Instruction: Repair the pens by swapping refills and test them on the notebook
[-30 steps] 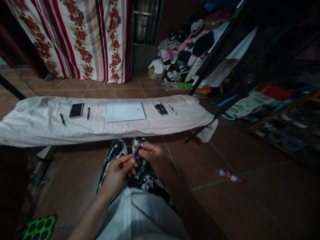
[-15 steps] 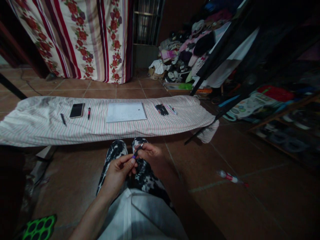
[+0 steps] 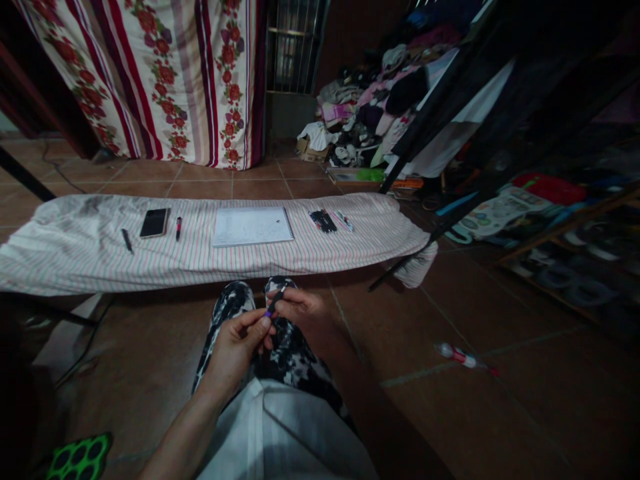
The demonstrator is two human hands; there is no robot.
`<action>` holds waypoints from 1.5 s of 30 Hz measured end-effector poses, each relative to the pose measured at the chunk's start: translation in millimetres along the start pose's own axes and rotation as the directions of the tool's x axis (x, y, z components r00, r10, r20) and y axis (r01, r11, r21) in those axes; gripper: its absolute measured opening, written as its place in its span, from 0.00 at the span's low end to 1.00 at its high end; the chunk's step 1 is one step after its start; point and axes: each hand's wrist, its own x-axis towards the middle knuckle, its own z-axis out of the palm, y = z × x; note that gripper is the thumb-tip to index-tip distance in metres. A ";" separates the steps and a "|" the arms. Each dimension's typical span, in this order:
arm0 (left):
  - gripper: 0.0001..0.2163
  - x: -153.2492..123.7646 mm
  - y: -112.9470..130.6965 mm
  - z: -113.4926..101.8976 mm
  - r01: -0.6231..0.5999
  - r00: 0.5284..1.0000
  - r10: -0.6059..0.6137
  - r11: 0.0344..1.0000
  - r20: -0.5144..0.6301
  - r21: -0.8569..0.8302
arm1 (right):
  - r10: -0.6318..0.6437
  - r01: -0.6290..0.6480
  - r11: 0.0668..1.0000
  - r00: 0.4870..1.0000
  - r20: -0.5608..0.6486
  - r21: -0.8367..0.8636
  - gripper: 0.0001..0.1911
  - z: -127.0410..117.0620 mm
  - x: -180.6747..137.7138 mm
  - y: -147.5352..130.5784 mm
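Above my knees, both hands meet at a dark pen (image 3: 276, 303) with a purple part. My left hand (image 3: 243, 337) pinches its lower, purple end between thumb and fingers. The fingertips of my right hand (image 3: 306, 313) are closed around its upper, dark section, where a pale tip shows. The pen is tilted, with its upper end leaning right. Beyond my knees, an open spiral notebook (image 3: 253, 227) lies on a striped cloth (image 3: 195, 262), with faint marks on its page. I cannot make out the pen's finer parts.
Left of the notebook lie a phone (image 3: 155, 223), a red and black pen (image 3: 179, 229) and a dark pen (image 3: 127, 241). Several pens (image 3: 325, 221) are grouped at its right. A plastic bottle (image 3: 457, 355) is on the tiled floor. Dark metal bars (image 3: 415, 143) slant up at the right.
My hands hold nearly the same position on the pen. Slightly more of its dark upper section shows between the right fingers. The things on the cloth have stayed put.
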 end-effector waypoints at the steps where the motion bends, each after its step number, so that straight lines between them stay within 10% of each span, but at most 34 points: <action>1: 0.16 0.2 -0.3 -0.2 0.001 1.000 -0.001 1.000 0.001 0.000 | -0.008 0.008 1.000 1.000 -0.006 -0.018 0.13 -0.2 0.4 0.7; 45: 0.17 5.6 -0.5 -2.4 -0.011 0.999 0.010 0.999 0.035 0.049 | 0.003 -0.007 0.997 0.999 0.048 0.072 0.14 2.1 2.3 8.6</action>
